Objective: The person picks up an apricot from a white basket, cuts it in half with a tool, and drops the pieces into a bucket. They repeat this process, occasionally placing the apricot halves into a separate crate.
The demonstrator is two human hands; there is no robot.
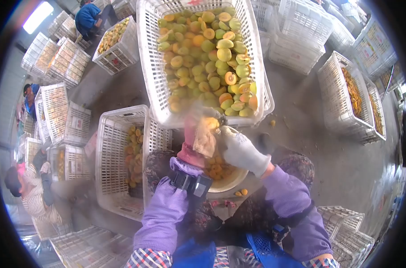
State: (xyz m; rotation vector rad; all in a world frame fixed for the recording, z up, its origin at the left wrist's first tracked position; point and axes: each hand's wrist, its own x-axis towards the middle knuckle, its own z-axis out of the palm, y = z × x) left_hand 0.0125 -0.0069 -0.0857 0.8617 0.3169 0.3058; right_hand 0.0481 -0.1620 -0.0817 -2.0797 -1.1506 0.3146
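My left hand (199, 136), in a pink glove with a tan patch, is closed around a yellow-orange apricot (210, 123). Close against it is my right hand (242, 149) in a white glove, its fingers curled; whatever they grip is hidden and blurred. Just beyond both hands, a white plastic crate (145, 62) is tilted toward me, full of green and orange halved apricots (198, 58). Below my hands, between my knees, a pale round basin (232, 184) contains orange apricot pieces (220, 169).
To my left stands another white crate (108, 156) with apricots at its bottom. Crates of orange fruit (352, 91) stand at the right, and stacked crates (301, 31) behind. Two small fruit pieces (241, 192) lie near the basin. Other people (37, 192) sit along the left.
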